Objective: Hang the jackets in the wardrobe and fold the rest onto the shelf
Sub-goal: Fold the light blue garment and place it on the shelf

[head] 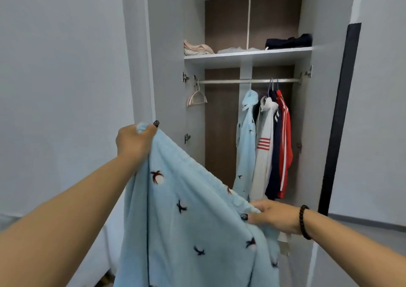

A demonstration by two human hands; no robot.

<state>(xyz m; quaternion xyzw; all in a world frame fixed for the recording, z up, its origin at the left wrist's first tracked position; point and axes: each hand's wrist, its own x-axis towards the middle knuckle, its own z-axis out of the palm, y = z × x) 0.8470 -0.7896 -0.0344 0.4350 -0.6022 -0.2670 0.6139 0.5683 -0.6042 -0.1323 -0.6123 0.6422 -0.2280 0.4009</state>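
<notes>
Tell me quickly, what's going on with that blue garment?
Left hand and right hand each grip the light blue bird-print garment, held up before the open wardrobe. Empty pink hanger on rail. Nothing in the way.

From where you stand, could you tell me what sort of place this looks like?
Most likely a bedroom or dressing area at home. An open built-in wardrobe has jackets hanging on a rail, folded clothes on the shelf above, and plain painted walls beside it.

The blue garment [186, 220] runs off the bottom edge, its lower part unseen.
</notes>
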